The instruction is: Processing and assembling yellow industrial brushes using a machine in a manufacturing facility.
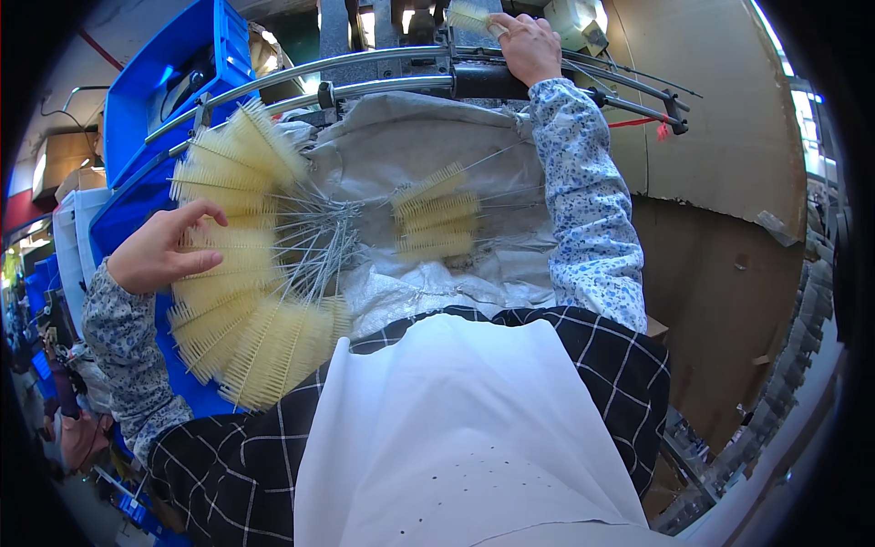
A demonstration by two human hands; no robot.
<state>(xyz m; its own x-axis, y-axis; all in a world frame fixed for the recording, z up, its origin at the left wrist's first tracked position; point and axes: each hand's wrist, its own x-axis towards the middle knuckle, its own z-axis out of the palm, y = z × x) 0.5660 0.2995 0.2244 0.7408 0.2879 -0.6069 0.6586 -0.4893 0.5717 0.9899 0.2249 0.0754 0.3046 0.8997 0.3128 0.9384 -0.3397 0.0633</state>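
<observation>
A big fan of bottle brushes (241, 310) lies at the left, with pale yellow bristles outward and twisted wire stems gathered toward the middle. Over its left side hovers my left hand (164, 246), thumb and forefinger spread, with no brush seen between them. Reaching to the far side, my right hand (531, 47) is closed at a bottle brush (468, 15) with the same yellow bristles, beyond the metal rails. Its stem is hidden there. A few more brushes (437, 214) rest in the middle on a whitish plastic sheet (401, 150), their wires pointing right.
Metal rails (383, 88) with a black sleeve cross the far side. A blue bin (137, 109) stands at the far left. Cardboard panels (711, 118) line the right, and a thin rod with a red tie (663, 132) juts out there.
</observation>
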